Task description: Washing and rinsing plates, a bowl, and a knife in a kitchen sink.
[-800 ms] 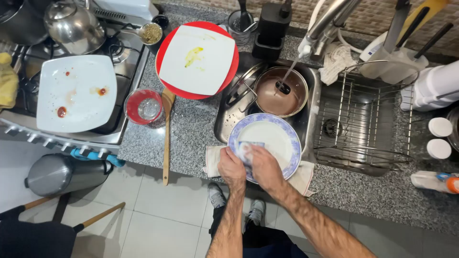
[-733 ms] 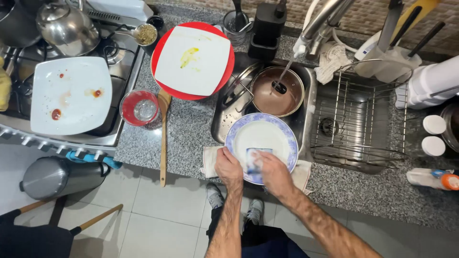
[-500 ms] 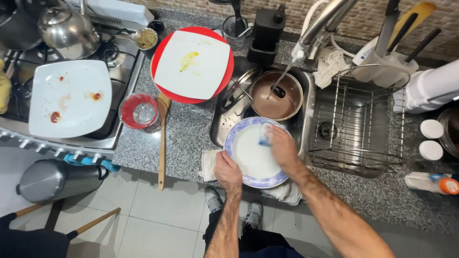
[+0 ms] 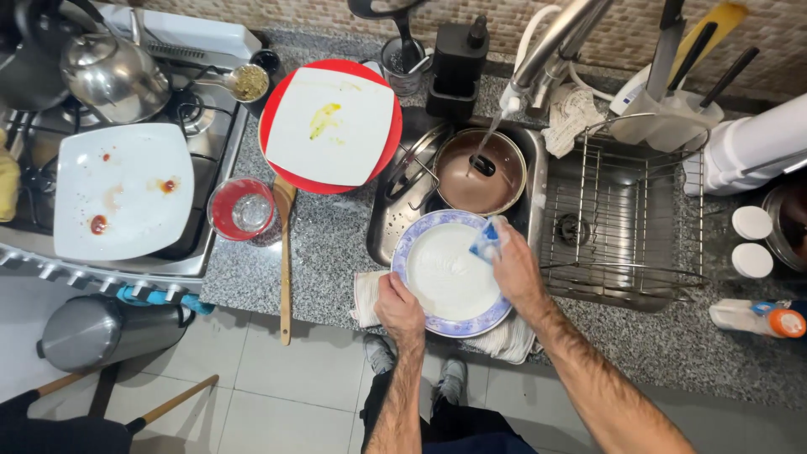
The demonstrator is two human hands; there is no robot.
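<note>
Left hand [image 4: 398, 309] grips the near rim of the round white plate with a blue patterned border [image 4: 450, 273], held over the edge of the steel sink [image 4: 388, 220]. Right hand [image 4: 514, 267] presses a small blue sponge [image 4: 487, 241] onto the plate's far right edge. Just behind it, a brown frying pan [image 4: 479, 171] sits under the running metal tap [image 4: 551, 46]. A folded white cloth [image 4: 366, 298] lies beneath the plate on the speckled granite counter [image 4: 328, 252].
</note>
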